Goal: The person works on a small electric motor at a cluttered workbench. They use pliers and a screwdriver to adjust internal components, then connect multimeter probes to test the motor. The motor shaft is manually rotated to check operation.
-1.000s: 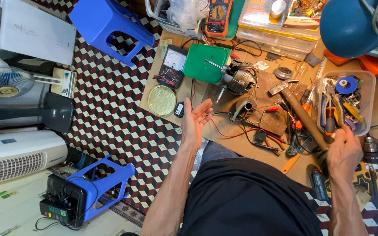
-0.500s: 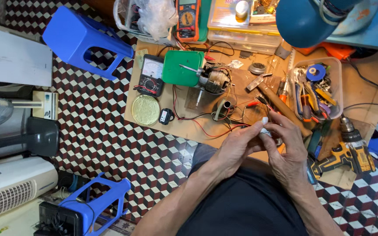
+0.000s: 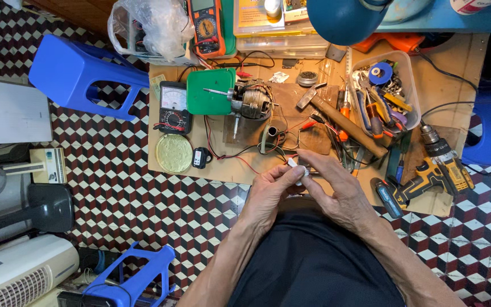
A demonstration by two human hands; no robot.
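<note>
Both hands [image 3: 308, 190] pinching a small white part [image 3: 299, 169]; beyond — motor [image 3: 252, 102], hammer [image 3: 342, 120], drill [image 3: 440, 166].

Seen from above, your forearms are bare, without sleeves, watch or gloves, your left hand [image 3: 268, 193] and right hand [image 3: 336, 190] show no rings, and dark, plain black fabric covers your lap below.

I see my left hand [image 3: 269, 192] and right hand [image 3: 336, 190] meeting, fingertips pinched together, both forearms angled inward.
</note>
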